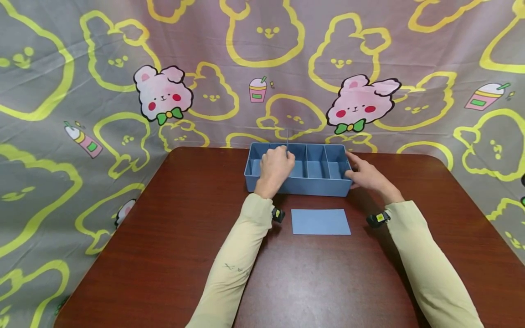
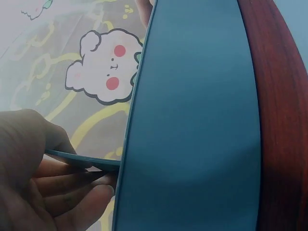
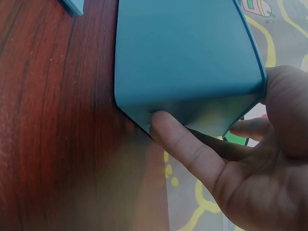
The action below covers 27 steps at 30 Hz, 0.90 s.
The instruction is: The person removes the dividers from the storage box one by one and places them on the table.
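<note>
A long blue organizer box [image 1: 316,187] with several compartments stands on the table near the back. Over its left-middle part, my left hand [image 1: 275,165] pinches a thin blue divider panel [image 1: 287,140] held upright. The left wrist view shows the panel's edge [image 2: 82,158] between thumb and fingers, against the rim of the box's long wall [image 2: 192,106]. At the right end, my right hand [image 1: 371,176] holds the box, with a finger [image 3: 185,144] pressed on the outside of the end wall. The panel's lower part is hidden in the head view.
A flat blue rectangular panel [image 1: 321,222] lies on the dark red-brown table [image 1: 184,237] in front of the box, between the forearms. Behind the table hangs a grey curtain [image 1: 205,41] with yellow outlines and cartoon bunnies.
</note>
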Tool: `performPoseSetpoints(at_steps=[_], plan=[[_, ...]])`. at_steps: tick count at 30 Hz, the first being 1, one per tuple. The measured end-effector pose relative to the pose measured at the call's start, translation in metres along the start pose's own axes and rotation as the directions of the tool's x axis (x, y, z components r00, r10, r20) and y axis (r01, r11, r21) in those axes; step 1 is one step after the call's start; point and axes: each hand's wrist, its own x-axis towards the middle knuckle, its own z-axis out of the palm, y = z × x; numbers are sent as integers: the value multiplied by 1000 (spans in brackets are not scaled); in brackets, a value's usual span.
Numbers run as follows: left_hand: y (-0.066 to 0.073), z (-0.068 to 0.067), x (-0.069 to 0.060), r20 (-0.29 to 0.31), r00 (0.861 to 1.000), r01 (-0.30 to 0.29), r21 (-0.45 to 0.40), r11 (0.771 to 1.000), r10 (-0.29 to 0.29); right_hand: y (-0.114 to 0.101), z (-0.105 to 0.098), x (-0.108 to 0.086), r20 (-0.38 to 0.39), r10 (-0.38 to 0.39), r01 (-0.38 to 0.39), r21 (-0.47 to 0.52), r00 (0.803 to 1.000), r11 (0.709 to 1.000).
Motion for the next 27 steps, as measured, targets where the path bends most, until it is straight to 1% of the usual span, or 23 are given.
performPoseSetpoints(at_steps=[2, 6, 11, 14, 17, 22, 25, 27], plan=[[1, -1, 0, -10, 1000, -4, 4, 1000, 5, 0, 0, 0, 0, -3, 3, -3, 1000, 1000], [0, -2, 0, -48, 999, -21, 27, 999, 22, 0, 0, -1, -2, -9, 9, -14, 1000, 1000], [1, -4, 0, -88, 994, -58, 47, 997, 62, -1, 1, -2, -4, -12, 12, -15, 1000, 1000], [2, -8, 0, -103, 993, -58, 40, 997, 62, -1, 0, -1, -3, -11, 11, -8, 1000, 1000], [3, -12, 0, -105, 993, -47, -2, 999, 47, -1, 0, -1, -3, -10, 10, -3, 1000, 1000], [1, -22, 2, -109, 994, -32, -115, 993, 20, -1, -1, 0, -1, -16, 16, -8, 1000, 1000], [0, -29, 3, -103, 995, -31, -144, 989, 16, -1, -1, 0, 2, -15, 15, -7, 1000, 1000], [-1, -34, 3, -87, 996, -35, -154, 987, 21, -1, -1, 0, 4, -12, 12, -4, 1000, 1000]])
